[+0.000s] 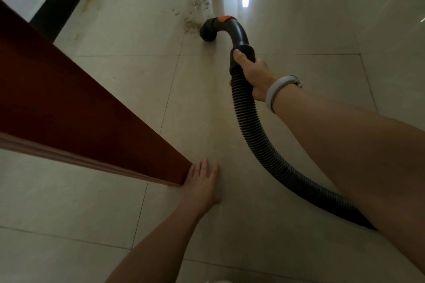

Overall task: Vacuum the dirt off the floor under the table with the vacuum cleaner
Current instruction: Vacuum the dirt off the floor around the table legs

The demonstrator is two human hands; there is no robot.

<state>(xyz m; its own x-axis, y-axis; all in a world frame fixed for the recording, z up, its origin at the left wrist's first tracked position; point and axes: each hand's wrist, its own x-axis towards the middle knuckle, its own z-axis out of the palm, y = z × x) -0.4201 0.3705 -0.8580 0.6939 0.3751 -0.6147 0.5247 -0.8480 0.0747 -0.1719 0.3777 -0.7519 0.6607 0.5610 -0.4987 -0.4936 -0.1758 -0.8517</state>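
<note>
Your right hand is wrapped around the vacuum hose right where the ribbed part meets the rigid curved handle, thumb on top. The nozzle sits just past your hand, mouth down on the floor, touching the near edge of the dirt trail. It's all dark grey/black plastic with an orange band near the bend (glare makes finer detail hard to see). The hose runs from lower right up toward the top, hooking left at the nozzle. Your left hand lies flat on the tile, fingers spread, against the desk leg.
</note>
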